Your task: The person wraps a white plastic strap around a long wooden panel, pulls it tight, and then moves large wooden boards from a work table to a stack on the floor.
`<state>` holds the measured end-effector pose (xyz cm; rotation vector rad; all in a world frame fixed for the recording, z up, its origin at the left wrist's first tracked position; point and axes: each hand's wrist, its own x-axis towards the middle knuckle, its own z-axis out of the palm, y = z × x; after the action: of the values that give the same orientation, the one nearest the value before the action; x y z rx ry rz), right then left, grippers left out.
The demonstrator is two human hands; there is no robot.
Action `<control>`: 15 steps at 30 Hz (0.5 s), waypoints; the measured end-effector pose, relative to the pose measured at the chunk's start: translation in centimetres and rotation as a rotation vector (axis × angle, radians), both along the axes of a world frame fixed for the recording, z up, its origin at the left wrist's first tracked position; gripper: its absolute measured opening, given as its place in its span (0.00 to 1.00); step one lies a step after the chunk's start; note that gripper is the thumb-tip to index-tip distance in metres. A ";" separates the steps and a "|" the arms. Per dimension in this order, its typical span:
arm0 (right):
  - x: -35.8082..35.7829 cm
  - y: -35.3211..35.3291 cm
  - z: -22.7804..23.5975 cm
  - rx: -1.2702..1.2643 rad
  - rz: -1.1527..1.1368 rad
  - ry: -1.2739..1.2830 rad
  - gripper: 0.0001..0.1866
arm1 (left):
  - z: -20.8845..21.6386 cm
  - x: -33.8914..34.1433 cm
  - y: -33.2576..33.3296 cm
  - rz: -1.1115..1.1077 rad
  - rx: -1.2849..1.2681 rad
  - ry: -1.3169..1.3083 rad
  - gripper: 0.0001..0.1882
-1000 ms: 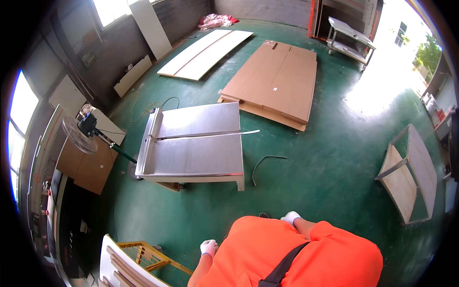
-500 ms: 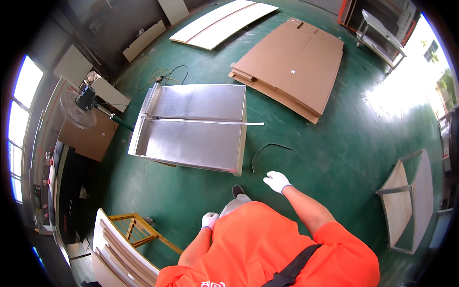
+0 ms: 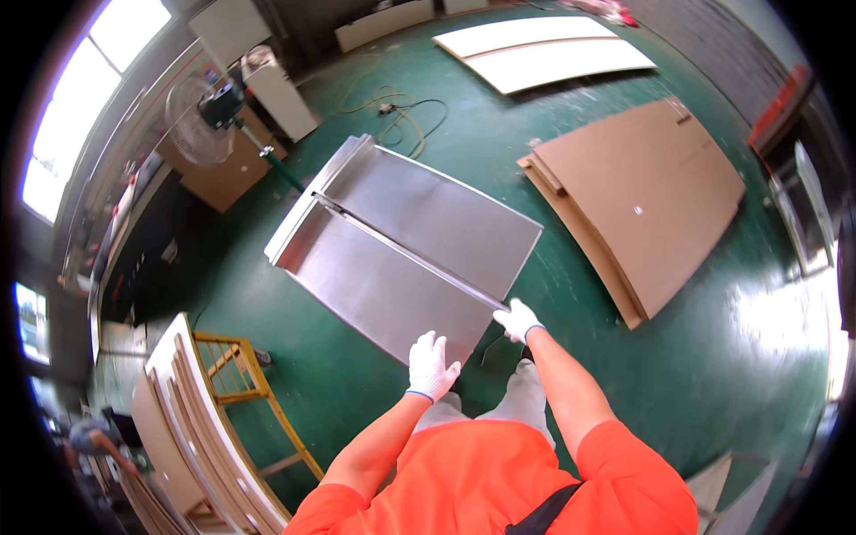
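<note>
Two shiny sheet-metal panels point(image 3: 392, 285) lie side by side in front of me, each with a raised lip at the far left end. A long narrow metal strip point(image 3: 419, 261) runs along the seam between them. My right hand point(image 3: 519, 322), in a white knit glove, is closed at the strip's near end, by the panels' corner. My left hand point(image 3: 432, 367), gloved alike, is open with thumb and fingers apart over the near edge of the closer panel. Whether its fingertips touch the metal I cannot tell.
Brown cardboard sheets point(image 3: 642, 196) are stacked on the green floor at right. White boards point(image 3: 544, 53) lie beyond. A standing fan point(image 3: 209, 116) and a cable point(image 3: 410, 111) are at far left. A yellow frame point(image 3: 241, 366) and leaning boards point(image 3: 201, 419) stand at near left.
I have stepped up to the panels and turned left. My right hand has reached the strip's near end. My left hand has risen from beside my leg to the panel edge.
</note>
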<state>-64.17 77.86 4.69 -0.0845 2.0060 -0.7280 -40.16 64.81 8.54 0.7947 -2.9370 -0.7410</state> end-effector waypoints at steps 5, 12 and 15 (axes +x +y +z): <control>-1.8 2.2 -0.7 -0.287 0.570 0.689 0.22 | -0.6 -5.3 3.0 0.232 -0.083 -0.404 0.55; -2.3 12.0 -2.4 -0.450 0.719 0.668 0.15 | -1.6 -5.9 4.7 0.348 -0.165 -0.491 0.55; -2.4 19.9 -2.3 -0.307 0.641 0.490 0.23 | -1.3 -4.9 4.9 0.346 -0.139 -0.479 0.55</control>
<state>-66.59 97.79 2.36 -1.1249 2.1100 -0.6167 -45.03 69.73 7.26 1.6027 -3.0464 -0.3544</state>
